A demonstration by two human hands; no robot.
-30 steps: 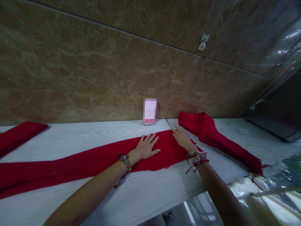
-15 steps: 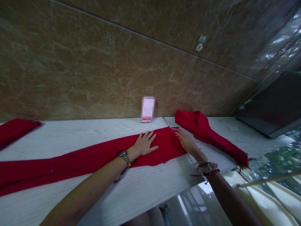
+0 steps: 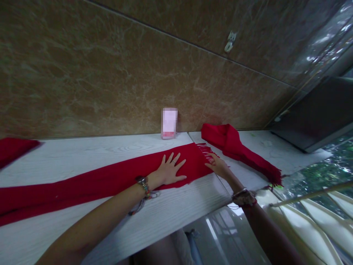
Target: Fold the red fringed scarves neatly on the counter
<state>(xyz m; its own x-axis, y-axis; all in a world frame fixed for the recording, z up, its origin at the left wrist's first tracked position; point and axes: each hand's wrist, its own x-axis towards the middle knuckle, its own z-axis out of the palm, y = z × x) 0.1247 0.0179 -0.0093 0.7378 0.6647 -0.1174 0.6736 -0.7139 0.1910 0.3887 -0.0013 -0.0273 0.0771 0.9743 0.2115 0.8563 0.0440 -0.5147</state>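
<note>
A long red scarf (image 3: 110, 176) lies flat across the table, its white-looking gaps showing between the fringe strands at the right end. My left hand (image 3: 168, 173) rests palm down on the scarf near that end, fingers spread, a ring on one finger. At the fringe, my right hand (image 3: 218, 166) touches the scarf's end with its fingers partly bent and the thumb apart from the index finger. Nothing shows clearly between them. Just beyond it lies a second red fringed piece (image 3: 231, 141), bent over near the wall.
Another red cloth (image 3: 16, 149) lies at the far left of the white table (image 3: 91, 152). A pale phone-like object, blurred out (image 3: 169, 123), leans on the brown marbled wall (image 3: 124, 73). A dark box-like object (image 3: 314, 117) stands at the right end, with a railing (image 3: 311, 193) below.
My right hand's fingers have bent and the thumb has come away from them; more of the fringe now lies spread out. My left hand stays on the scarf. The view has shifted slightly.
</note>
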